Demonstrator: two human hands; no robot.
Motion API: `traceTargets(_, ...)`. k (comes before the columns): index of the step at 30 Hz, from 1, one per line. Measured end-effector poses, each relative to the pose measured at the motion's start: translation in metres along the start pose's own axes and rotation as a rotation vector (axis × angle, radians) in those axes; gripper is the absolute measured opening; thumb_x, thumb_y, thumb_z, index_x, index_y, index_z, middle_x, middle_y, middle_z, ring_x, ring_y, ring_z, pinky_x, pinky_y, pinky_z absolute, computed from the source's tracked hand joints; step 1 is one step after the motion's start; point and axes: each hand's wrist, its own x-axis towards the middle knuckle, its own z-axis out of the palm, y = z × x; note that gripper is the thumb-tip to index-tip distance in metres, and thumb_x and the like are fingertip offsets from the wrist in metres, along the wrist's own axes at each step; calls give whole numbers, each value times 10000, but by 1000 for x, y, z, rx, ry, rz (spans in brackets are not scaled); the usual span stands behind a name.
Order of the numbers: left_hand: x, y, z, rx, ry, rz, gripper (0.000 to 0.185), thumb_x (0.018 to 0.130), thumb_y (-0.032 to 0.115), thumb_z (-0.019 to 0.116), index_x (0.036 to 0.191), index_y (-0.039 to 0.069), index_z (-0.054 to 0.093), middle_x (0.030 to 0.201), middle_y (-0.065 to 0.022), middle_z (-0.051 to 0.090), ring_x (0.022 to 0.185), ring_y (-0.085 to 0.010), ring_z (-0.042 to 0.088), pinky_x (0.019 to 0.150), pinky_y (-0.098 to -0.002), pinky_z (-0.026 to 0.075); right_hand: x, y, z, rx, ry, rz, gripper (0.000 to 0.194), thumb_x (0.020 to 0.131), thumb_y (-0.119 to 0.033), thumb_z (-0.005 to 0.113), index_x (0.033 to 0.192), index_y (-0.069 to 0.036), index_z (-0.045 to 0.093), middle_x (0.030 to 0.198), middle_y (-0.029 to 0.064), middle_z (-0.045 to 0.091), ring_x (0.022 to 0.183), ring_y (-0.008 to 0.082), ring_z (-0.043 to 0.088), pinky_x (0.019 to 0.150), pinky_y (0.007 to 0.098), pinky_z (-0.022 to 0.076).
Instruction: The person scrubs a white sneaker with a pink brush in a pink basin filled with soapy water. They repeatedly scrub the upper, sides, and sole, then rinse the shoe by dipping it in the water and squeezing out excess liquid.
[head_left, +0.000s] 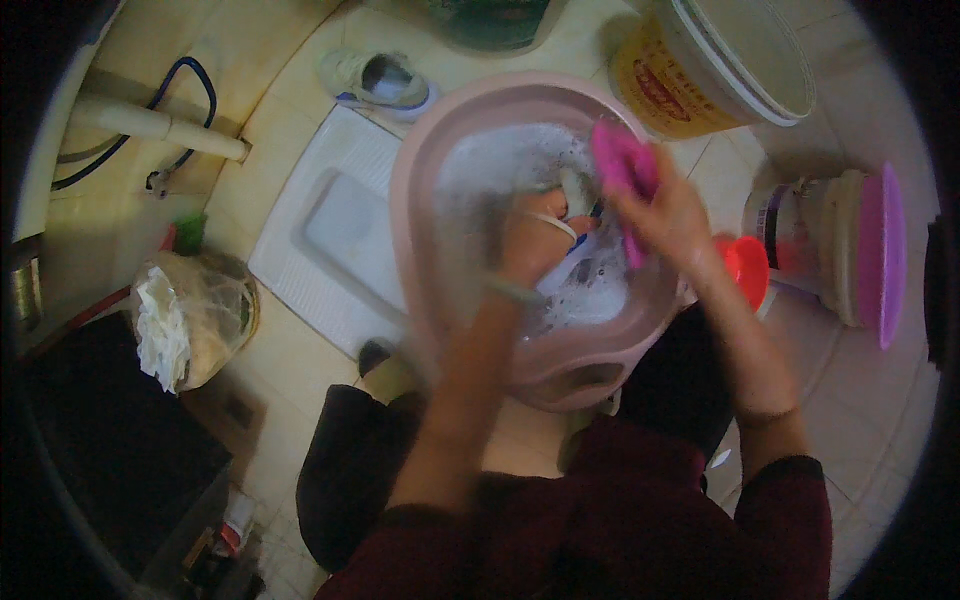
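Note:
A pink plastic basin (420, 300) stands before me, holding sudsy water (487, 150). My left hand (536, 232) is down in it, gripping a pale shoe (576, 191) with blue trim; suds and my fingers hide much of the shoe. Above the basin's right side, my right hand (671, 214) holds a bright pink object (619, 154), close to the shoe. Blur leaves it unsettled whether that pink object is a brush or a cloth. Another white shoe (379, 82) with a blue-edged sole rests on the floor past the basin's upper left.
Left of the basin is a white squat toilet (337, 225). A bagged waste bin (206, 315) stands further left, near a pipe (165, 131). Large buckets (675, 82) and a lidded pail (810, 247) stand at right, beside a red plastic vessel (746, 270).

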Motion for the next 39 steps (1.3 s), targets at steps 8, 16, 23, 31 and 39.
traceTargets(8, 5, -34, 37, 26, 163, 118, 212, 726, 139, 635, 932, 95, 658, 850, -174, 641, 776, -373, 596, 687, -421, 471, 38, -46, 0, -303, -19, 104, 577, 758, -379, 642, 1147, 4, 454, 992, 246, 624, 896, 378, 625, 766, 451, 495)
traceTargets(16, -11, -16, 41, 7, 103, 205, 114, 768, 88, 605, 872, 52, 636, 822, -194, 630, 765, -380, 588, 684, -419, 459, 36, -33, 6, -380, 13, 148, 484, 792, -404, 593, 1053, -7, 499, 985, 231, 629, 914, 386, 613, 777, 473, 479)
traceTargets(23, -12, -19, 35, -84, 151, 275, 147, 754, 146, 653, 750, 17, 582, 713, -214, 571, 665, -367, 569, 594, -433, 429, -15, -30, 11, -285, 48, 73, 534, 789, -440, 594, 1085, -8, 492, 982, 237, 626, 923, 394, 610, 774, 472, 478)
traceTargets(31, -19, -3, 23, 276, -58, 516, 117, 760, 121, 646, 834, 32, 624, 894, -182, 620, 822, -332, 595, 698, -434, 460, 63, 55, -26, 164, -200, 334, 617, 788, -513, 617, 1158, -28, 523, 1008, 119, 647, 857, 261, 636, 770, 372, 504)
traceTargets(39, -28, -18, 17, -4, -1, 298, 330, 741, 177, 685, 1010, 15, 583, 983, -203, 621, 928, -395, 579, 794, -444, 464, 2, 73, 6, 1036, -173, 461, 534, 814, -444, 638, 1209, -102, 533, 991, 37, 594, 825, 132, 580, 655, 256, 492)
